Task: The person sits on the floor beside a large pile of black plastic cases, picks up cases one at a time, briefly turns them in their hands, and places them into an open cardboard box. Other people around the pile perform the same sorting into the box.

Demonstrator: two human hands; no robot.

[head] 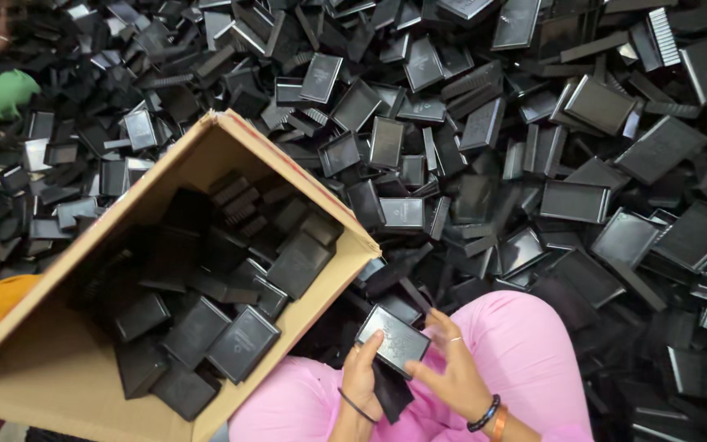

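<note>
Low in the view, above a lap in pink cloth, both hands grip one flat black plastic tray. Left hand has its fingers closed on the tray's near edge; right hand pinches the far side. The tray is rectangular, shallow and glossy, with a raised rim. Beside the lap, an open cardboard box looks roughly half filled with similar trays, while a huge heap of black trays covers the floor, seemingly unsorted.
</note>
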